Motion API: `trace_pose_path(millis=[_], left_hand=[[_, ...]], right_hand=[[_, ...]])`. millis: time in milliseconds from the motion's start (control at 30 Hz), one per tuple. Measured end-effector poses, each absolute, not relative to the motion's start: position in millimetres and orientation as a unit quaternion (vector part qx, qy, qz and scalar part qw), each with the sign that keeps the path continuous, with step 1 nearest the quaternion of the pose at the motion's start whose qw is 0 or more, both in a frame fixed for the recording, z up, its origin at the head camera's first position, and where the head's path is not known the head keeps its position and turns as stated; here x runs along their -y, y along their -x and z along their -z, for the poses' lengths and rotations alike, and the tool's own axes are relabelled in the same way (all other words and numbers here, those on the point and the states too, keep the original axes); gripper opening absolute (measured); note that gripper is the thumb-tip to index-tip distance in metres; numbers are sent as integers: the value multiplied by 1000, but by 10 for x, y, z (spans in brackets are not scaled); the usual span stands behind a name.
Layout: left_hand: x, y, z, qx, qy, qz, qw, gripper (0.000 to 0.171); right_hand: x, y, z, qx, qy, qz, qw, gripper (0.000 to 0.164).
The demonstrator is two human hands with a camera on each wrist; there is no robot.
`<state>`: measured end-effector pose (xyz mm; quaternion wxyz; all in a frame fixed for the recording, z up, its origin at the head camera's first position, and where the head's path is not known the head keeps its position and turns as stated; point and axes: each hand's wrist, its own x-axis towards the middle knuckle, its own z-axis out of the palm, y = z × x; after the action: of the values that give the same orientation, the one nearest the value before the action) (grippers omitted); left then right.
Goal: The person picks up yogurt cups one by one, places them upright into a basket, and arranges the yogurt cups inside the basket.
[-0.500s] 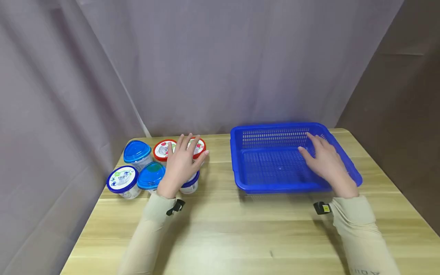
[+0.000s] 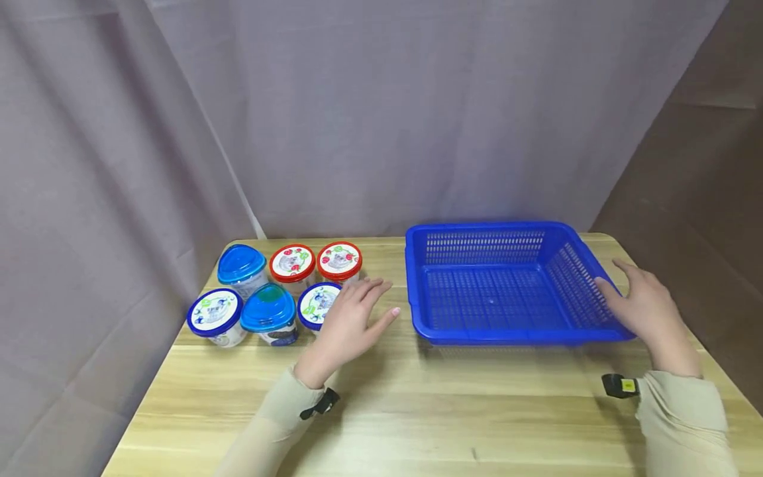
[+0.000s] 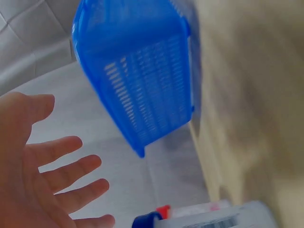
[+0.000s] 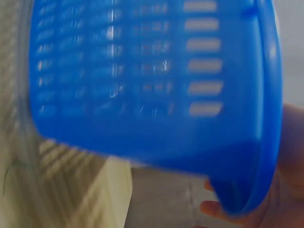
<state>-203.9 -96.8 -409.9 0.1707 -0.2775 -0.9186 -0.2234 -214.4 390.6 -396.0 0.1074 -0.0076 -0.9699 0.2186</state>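
My left hand (image 2: 348, 328) hovers in front of a tub with a white lid and dark blue rim (image 2: 314, 306), overlapping it in the head view. Its fingers are spread, and in the left wrist view the palm and fingers (image 3: 78, 170) hold nothing. A blue perforated plastic basket (image 2: 497, 338) stands on the right half of the table. Beside its right rim is my right hand (image 2: 650, 308), thumb toward the rim and fingers extended outside. The right wrist view has the basket's slotted wall (image 4: 133, 137) up close, with part of the hand behind the rim.
Two red-rimmed tubs (image 2: 292, 262) stand at the back of the left group. Two tubs with bright blue rounded lids (image 2: 268, 309) and another dark-blue-rimmed tub (image 2: 214, 313) are farther left. A grey curtain (image 2: 334, 132) hangs behind the wooden table (image 2: 417, 411).
My left hand has drawn back and right, off the tubs, uncovering the red-rimmed lids. The right hand has gone from over the basket's inside to beyond its right rim.
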Motion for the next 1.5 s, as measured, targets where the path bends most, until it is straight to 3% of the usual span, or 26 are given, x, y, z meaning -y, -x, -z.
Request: trace_pose_path(millis=[300, 600, 833, 1100, 1500], left_hand=[[951, 1900, 4239, 916, 302, 225, 141, 50], [960, 1883, 4289, 910, 319, 220, 148, 48], [1067, 1926, 4196, 912, 305, 224, 159, 46], [1334, 1913, 4003, 923, 240, 246, 175, 51], [2102, 1865, 3669, 918, 143, 279, 245, 54]], right_hand=[[-4138, 1999, 4129, 950, 57, -305, 41, 86], [-4087, 2039, 4234, 936, 29, -348, 38, 72], [-4071, 2066, 4242, 928, 35, -370, 28, 72], [-4048, 2113, 4231, 922, 41, -384, 19, 72], [-4034, 2158, 4247, 914, 39, -404, 0, 74]])
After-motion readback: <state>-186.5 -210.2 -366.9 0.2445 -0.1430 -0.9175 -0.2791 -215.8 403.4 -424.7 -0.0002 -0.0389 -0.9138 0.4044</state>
